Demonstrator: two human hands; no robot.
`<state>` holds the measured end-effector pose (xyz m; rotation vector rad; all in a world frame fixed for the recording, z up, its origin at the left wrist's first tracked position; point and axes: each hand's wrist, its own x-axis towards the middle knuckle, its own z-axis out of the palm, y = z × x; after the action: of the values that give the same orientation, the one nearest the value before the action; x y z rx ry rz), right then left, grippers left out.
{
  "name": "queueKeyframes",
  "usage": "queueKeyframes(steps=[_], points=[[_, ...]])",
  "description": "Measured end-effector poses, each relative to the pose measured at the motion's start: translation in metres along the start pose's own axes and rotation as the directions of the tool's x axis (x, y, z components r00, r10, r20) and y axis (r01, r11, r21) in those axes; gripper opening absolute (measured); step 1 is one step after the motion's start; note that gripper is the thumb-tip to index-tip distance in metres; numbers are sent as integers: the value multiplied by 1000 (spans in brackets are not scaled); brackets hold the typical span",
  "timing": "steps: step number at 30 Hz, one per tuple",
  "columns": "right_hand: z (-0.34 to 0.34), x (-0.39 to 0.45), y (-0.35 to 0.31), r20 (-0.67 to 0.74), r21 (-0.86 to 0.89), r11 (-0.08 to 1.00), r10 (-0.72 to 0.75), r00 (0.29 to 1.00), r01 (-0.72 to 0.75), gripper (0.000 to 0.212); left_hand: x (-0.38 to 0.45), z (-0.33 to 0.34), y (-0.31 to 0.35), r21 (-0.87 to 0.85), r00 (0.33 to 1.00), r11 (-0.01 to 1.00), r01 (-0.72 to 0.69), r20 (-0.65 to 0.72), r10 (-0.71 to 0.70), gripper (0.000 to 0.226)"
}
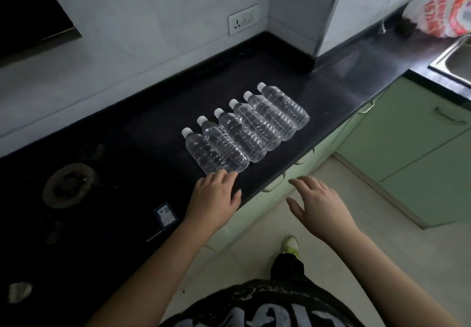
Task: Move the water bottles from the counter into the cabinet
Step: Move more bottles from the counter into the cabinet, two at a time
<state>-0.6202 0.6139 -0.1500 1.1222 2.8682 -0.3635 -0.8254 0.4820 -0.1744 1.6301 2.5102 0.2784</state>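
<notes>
Several clear water bottles (244, 128) with white caps lie side by side in a row on the black counter (153, 128), caps pointing toward the wall. My left hand (214, 199) hovers over the counter's front edge with straight fingers, fingertips just short of the base of the nearest bottle (204, 153). My right hand (318, 204) is spread open in the air in front of the counter, above the floor, holding nothing. Pale green cabinet doors (293, 171) with handles sit under the counter edge, closed.
A gas burner (67, 184) sits on the counter at the left. More green cabinets (407, 143) stand at the right, under a steel sink (456, 59). A white-and-red plastic bag (441, 13) lies in the far right corner. A wall socket (243, 19) is behind the bottles.
</notes>
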Motion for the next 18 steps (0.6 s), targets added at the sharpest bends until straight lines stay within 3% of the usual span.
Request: queueKeyframes(steps=[6,12,18], points=[[-17,87,62,55,16,992,-126,991,125,51,71,17,21,15,975,975,220,14,-220,53],[-25,174,113,40,3,971,-238,970,238,45,130,31,26,42,895,896,443,43,-444,62],[-13,253,118,12,-4,951,-309,951,309,48,152,39,15,16,853,853,521,23,-521,58]])
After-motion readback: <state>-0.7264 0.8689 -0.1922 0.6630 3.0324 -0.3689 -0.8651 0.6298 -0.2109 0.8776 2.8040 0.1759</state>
